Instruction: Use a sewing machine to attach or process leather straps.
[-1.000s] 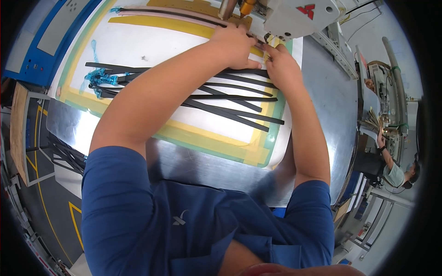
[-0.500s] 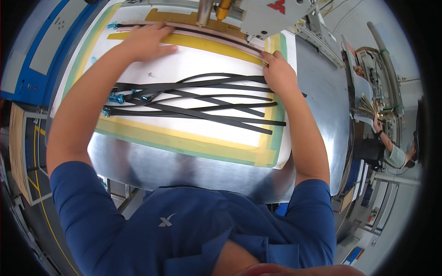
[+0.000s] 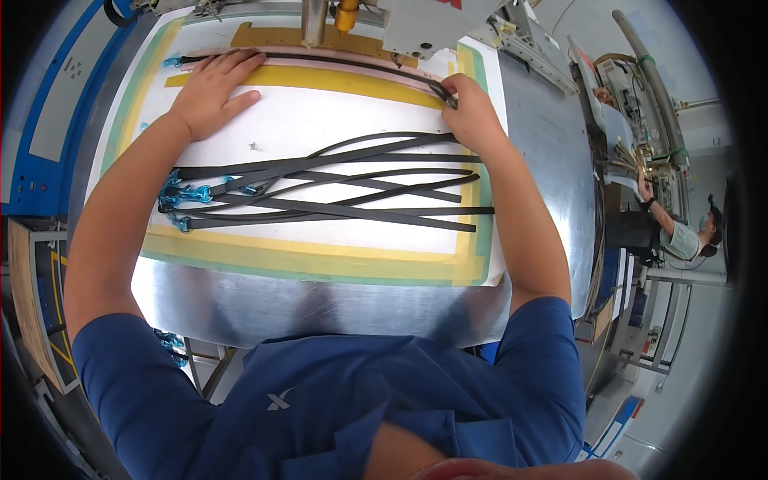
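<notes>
My left hand (image 3: 214, 96) lies open, fingertips resting on a black strap (image 3: 320, 59) laid along a pink strip (image 3: 288, 66), near the strap's blue-tipped left end (image 3: 173, 62). My right hand (image 3: 468, 108) pinches that strap's right end. Below it runs a yellow bar (image 3: 320, 83); behind it sits a brown plate (image 3: 268, 37). Nearer me, several crossing black straps (image 3: 360, 214) with blue, crumpled-looking ends (image 3: 194, 194) lie on a white sheet (image 3: 304, 116) edged with yellow and green tape.
A machine head (image 3: 420, 30) with an orange nozzle (image 3: 346, 18) overhangs the back. A steel tabletop (image 3: 320, 308) surrounds the sheet. A blue-framed machine (image 3: 32, 136) stands left, a wooden-sided cart (image 3: 36, 300) lower left. A co-worker (image 3: 672, 236) works at another machine on the right.
My left hand has moved from near the right end leftward along the strap and now rests near its left end. My right hand has shifted slightly. The loose straps sit lower in view.
</notes>
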### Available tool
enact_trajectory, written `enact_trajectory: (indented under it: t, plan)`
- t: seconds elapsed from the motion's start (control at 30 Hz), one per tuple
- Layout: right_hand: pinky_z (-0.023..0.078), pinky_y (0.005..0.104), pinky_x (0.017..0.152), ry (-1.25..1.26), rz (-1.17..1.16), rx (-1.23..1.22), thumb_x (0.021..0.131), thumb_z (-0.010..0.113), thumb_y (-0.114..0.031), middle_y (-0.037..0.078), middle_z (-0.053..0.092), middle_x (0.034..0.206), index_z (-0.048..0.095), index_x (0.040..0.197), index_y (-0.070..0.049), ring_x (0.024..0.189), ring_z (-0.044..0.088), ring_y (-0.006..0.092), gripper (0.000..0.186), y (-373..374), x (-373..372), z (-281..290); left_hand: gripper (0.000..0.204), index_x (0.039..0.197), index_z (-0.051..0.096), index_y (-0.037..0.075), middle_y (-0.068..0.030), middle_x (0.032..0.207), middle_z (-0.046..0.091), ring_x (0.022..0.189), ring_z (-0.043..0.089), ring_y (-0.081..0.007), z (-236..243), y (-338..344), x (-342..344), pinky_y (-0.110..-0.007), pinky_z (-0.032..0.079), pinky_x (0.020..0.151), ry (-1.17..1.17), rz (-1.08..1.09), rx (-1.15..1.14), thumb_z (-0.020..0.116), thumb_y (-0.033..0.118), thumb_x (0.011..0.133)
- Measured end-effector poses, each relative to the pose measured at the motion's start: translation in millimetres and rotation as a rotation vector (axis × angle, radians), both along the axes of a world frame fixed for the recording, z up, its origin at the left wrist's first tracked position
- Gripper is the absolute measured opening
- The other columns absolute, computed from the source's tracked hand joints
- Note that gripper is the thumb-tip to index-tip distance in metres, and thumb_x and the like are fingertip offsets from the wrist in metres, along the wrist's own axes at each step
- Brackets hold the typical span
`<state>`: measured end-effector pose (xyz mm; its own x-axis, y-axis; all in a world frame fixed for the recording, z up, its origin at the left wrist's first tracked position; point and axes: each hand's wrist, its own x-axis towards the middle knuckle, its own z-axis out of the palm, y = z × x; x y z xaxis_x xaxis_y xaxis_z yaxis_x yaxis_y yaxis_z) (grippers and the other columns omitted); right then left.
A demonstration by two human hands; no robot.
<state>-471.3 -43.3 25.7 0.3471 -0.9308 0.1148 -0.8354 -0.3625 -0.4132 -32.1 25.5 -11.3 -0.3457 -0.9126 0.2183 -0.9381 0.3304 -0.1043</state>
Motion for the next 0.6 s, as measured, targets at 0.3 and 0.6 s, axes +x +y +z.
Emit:
enact_trajectory:
  t: [0.3, 0.6]
  plan:
    - [0.052, 0.0442, 0.104, 0.096, -0.023, 0.082, 0.096, 0.070, -0.013, 0.024, 0.065, 0.127, 0.062, 0.139, 0.000, 0.119, 0.065, 0.0404, 0.046, 2.6, 3.1, 9.7, 0.063, 0.159, 0.044, 0.020, -0.0104, 0.163, 0.043, 0.152, 0.037, -0.0307, -1.0, 0.5, -2.2, -0.047, 0.020, 0.130, -0.014, 0.023, -0.018, 0.046, 0.054, 0.106]
    - [0.050, 0.0453, 0.107, 0.015, 0.038, -0.054, 0.095, 0.060, -0.003, 0.027, 0.063, 0.129, 0.058, 0.131, 0.007, 0.120, 0.063, 0.0424, 0.038, -6.9, 0.7, -7.0, 0.065, 0.160, 0.043, 0.018, -0.0127, 0.164, 0.042, 0.153, 0.035, -0.0324, -3.4, -0.3, 0.1, -0.049, 0.021, 0.129, -0.015, 0.015, -0.016, 0.048, 0.049, 0.104]
